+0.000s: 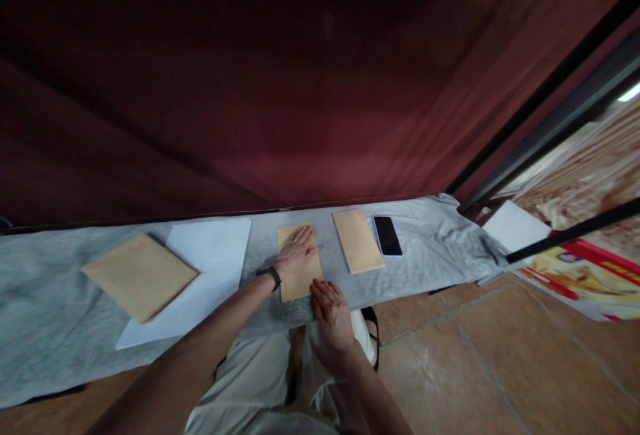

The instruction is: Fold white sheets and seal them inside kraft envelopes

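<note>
My left hand point(297, 251) lies flat, fingers stretched out, on a narrow tan envelope point(300, 282) in the middle of the grey cloth point(50, 302). A dark band sits on that wrist. My right hand point(331, 312) rests open at the envelope's near right corner, by the table's front edge. A second narrow tan envelope point(358, 240) lies just to the right, apart from both hands.
A black phone point(387, 235) lies beside the second envelope. At left a large tan envelope point(139, 276) rests on white paper sheets point(210, 255). A dark red curtain point(300, 75) hangs behind. A white sheet point(515, 225) and a colourful poster point(580, 275) lie at right on the tiled floor.
</note>
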`<state>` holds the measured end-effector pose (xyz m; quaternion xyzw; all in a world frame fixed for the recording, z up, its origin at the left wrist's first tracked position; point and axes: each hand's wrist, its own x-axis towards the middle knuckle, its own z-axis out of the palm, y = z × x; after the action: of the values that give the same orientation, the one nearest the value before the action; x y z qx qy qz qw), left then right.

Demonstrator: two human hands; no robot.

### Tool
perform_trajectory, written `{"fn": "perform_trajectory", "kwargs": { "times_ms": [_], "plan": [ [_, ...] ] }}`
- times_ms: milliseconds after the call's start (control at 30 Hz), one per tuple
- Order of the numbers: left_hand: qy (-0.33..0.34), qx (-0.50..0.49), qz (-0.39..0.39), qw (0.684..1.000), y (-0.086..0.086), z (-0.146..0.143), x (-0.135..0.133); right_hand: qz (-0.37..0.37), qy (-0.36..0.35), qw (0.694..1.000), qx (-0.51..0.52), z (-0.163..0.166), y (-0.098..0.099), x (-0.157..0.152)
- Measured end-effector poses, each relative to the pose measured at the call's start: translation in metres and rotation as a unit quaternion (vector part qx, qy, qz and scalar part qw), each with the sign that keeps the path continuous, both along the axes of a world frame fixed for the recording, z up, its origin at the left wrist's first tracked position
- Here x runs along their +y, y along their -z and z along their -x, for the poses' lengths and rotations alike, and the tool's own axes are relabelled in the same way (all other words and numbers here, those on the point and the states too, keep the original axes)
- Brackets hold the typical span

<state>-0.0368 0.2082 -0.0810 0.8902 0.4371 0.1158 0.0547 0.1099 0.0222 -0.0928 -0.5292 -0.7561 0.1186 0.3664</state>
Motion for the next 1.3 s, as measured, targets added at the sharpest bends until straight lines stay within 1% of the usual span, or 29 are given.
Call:
{"fn": "perform_trajectory", "kwargs": {
  "times_ms": [67,133,200,300,400,533,700,867,1000,1133,1300],
  "plan": [
    [0.013,0.025,0.009,1.0,0.003,0.0,0.009,-0.004,0.008,1.0,-0.004,0.0,0.0,0.0],
    [0.026,0.032,0.007,0.999,0.007,0.002,0.012,-0.006,0.014,1.0,-0.008,0.001,0.001,0.0],
    [0.04,0.026,-0.003,0.999,0.01,0.004,0.01,-0.005,0.016,1.0,-0.008,0.001,0.0,0.001],
    [0.061,0.013,-0.019,0.998,0.013,0.008,0.0,0.0,0.015,1.0,0.001,0.002,0.0,0.001],
    [0.069,0.004,-0.025,0.997,0.015,0.013,-0.014,0.004,0.022,1.0,0.007,0.002,0.002,0.002],
    [0.083,0.001,-0.013,0.996,0.014,0.018,-0.037,0.011,0.023,1.0,0.003,0.003,0.003,0.002],
    [0.111,0.001,-0.019,0.994,0.011,0.025,-0.07,0.021,0.034,0.999,-0.01,0.005,-0.002,0.0],
    [0.138,0.0,-0.044,0.989,0.003,0.03,-0.108,0.025,0.039,0.999,0.001,0.006,-0.007,-0.003],
    [0.14,0.009,-0.041,0.989,-0.005,0.035,-0.135,0.025,0.031,0.999,0.013,0.004,-0.006,-0.005],
    [0.144,0.022,-0.036,0.989,-0.006,0.042,-0.151,0.035,0.029,0.998,0.042,0.003,-0.005,-0.006],
    [0.164,0.054,-0.049,0.984,-0.003,0.049,-0.16,0.037,0.037,0.997,0.058,0.005,-0.009,-0.01]
  ]
}}
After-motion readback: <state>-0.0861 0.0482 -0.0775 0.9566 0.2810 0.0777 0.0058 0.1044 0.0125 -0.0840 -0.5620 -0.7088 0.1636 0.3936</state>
